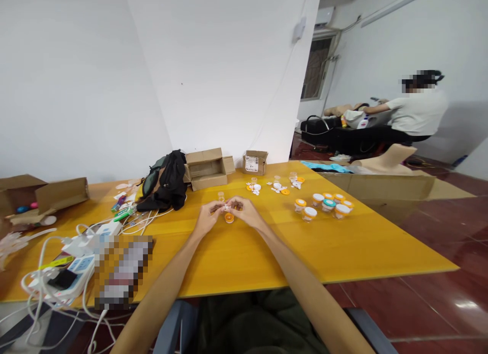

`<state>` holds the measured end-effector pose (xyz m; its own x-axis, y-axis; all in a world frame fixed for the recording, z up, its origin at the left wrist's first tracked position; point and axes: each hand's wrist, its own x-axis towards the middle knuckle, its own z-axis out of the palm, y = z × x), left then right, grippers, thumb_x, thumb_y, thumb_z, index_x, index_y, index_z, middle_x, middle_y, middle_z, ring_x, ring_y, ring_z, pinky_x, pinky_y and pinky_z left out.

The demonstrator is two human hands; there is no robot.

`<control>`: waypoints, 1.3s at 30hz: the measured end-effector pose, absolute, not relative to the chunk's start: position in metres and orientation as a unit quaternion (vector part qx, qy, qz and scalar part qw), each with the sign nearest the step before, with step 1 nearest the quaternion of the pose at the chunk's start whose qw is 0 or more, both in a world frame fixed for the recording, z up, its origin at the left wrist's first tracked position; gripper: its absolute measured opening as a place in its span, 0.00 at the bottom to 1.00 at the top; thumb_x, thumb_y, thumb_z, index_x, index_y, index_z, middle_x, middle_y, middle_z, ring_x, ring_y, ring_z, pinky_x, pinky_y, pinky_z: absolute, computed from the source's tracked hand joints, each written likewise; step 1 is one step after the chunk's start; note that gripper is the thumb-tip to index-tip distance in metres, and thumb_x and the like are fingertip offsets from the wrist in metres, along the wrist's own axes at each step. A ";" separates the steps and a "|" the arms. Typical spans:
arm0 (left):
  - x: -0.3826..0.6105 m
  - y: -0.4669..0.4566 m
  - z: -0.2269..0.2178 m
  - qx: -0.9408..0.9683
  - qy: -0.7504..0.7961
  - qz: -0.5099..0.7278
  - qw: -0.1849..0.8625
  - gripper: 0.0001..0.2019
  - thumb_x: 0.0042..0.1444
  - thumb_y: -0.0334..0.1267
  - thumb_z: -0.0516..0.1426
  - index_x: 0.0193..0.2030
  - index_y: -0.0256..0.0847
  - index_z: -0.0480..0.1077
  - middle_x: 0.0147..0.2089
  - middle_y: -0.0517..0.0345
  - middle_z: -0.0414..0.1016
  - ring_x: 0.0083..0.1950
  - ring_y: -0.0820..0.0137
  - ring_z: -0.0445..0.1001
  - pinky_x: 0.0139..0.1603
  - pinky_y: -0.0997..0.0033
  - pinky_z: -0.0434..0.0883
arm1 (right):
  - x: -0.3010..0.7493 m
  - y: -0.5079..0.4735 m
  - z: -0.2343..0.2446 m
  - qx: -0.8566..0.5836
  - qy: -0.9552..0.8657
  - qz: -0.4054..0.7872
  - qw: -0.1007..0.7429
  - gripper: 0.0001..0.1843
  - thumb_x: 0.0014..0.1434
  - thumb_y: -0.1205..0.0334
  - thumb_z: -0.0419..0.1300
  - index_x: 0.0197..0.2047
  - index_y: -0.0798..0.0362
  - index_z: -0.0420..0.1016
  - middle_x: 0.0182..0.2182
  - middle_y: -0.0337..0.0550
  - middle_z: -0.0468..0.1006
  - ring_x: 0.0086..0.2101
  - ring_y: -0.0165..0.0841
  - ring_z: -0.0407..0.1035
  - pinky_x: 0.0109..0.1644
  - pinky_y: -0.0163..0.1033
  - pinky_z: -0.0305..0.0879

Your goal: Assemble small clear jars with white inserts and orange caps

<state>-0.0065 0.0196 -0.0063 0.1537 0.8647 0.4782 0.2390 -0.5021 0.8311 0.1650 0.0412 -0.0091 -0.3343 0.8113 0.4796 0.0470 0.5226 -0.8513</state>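
Piece (227,208) between left grip (209,213) and right grip (243,210)

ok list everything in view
table: one, orange-brown, centre
lidded jars: about eight, clear with orange, white, teal lids, right
loose parts: many, white and orange, table's back
small cups: about four, clear, beyond hands
cardboard boxes: four, brown, left, back and right
bag: one, black, left
power strips: two, white, left
cables: several, white, left
blurred device: one, greyish, left
moulded form: one, beige, right
seated person: one, white top, right
round piece: one, orange, near hands
small piece: one, white, held
left hand: one, bare, pinching small piece
right hand: one, bare, pinching small piece
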 end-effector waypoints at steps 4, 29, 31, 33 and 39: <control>-0.007 0.020 -0.005 0.703 0.397 0.517 0.285 0.08 0.54 0.41 0.61 0.36 0.42 0.80 0.40 0.54 0.83 0.42 0.63 0.80 0.47 0.65 0.76 | 0.167 0.042 -0.007 -0.299 -0.723 0.370 0.501 0.12 0.51 0.51 0.65 0.31 0.51 0.75 0.34 0.41 0.81 0.29 0.31 0.69 0.34 0.36 0.64; -0.004 0.019 -0.005 0.687 0.397 0.518 0.318 0.09 0.52 0.43 0.63 0.34 0.41 0.79 0.38 0.54 0.83 0.40 0.64 0.81 0.46 0.65 0.77 | 0.165 0.047 -0.015 -0.328 -0.712 0.360 0.506 0.10 0.50 0.54 0.66 0.32 0.51 0.76 0.30 0.39 0.80 0.30 0.32 0.71 0.34 0.37 0.66; -0.003 0.018 -0.006 0.682 0.396 0.521 0.326 0.10 0.52 0.44 0.63 0.34 0.40 0.79 0.37 0.53 0.83 0.40 0.64 0.81 0.45 0.66 0.77 | 0.164 0.046 -0.016 -0.332 -0.711 0.360 0.506 0.10 0.49 0.55 0.66 0.32 0.51 0.76 0.31 0.40 0.81 0.30 0.33 0.72 0.35 0.37 0.67; -0.003 0.019 -0.007 0.676 0.395 0.526 0.332 0.10 0.51 0.44 0.63 0.34 0.40 0.78 0.37 0.53 0.83 0.39 0.64 0.81 0.45 0.66 0.77 | 0.163 0.046 -0.016 -0.334 -0.709 0.364 0.503 0.09 0.50 0.55 0.66 0.33 0.51 0.76 0.31 0.41 0.81 0.31 0.34 0.73 0.36 0.38 0.68; -0.004 0.020 -0.008 0.664 0.403 0.531 0.339 0.12 0.50 0.46 0.64 0.32 0.39 0.77 0.35 0.53 0.82 0.37 0.65 0.80 0.43 0.67 0.77 | 0.162 0.044 -0.018 -0.323 -0.717 0.376 0.490 0.09 0.53 0.54 0.64 0.33 0.51 0.78 0.30 0.41 0.81 0.30 0.34 0.73 0.35 0.38 0.68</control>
